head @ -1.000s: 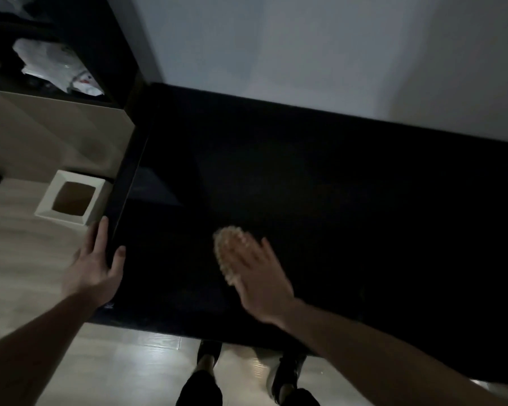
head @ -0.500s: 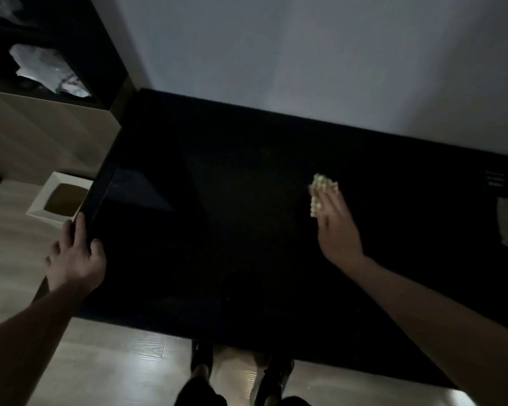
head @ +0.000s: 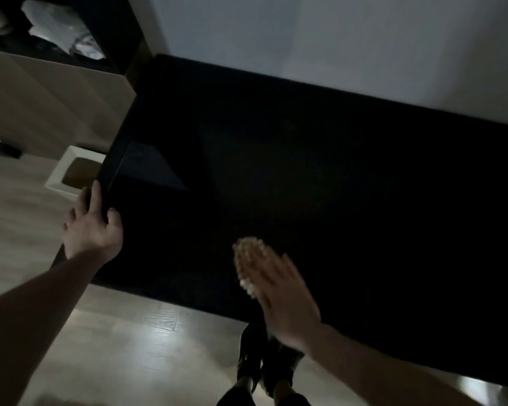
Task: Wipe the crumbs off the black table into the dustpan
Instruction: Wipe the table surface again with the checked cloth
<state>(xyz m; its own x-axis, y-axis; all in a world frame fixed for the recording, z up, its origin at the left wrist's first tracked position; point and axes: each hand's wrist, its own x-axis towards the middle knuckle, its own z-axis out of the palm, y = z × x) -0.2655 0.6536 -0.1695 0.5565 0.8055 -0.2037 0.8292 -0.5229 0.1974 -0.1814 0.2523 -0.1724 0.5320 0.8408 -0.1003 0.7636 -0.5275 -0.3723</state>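
Note:
The black table (head: 335,186) fills the middle of the view and is too dark for crumbs to show. My right hand (head: 285,300) lies flat with straight fingers, blurred by motion, and presses a pale knobbly cloth (head: 248,254) onto the table near its front edge. My left hand (head: 91,227) holds the table's left edge, with the thumb on top and the fingers down the side. I cannot make out a dustpan in the dark.
A white square bin (head: 68,171) stands on the pale wood floor (head: 129,347) just left of the table. A beige cabinet (head: 50,106) with clutter on top is at the far left. A wall runs behind the table. My dark shoes (head: 255,358) are below the front edge.
My right hand has swept the cloth from the table's middle back toward the front edge. My left hand has stayed at the left edge.

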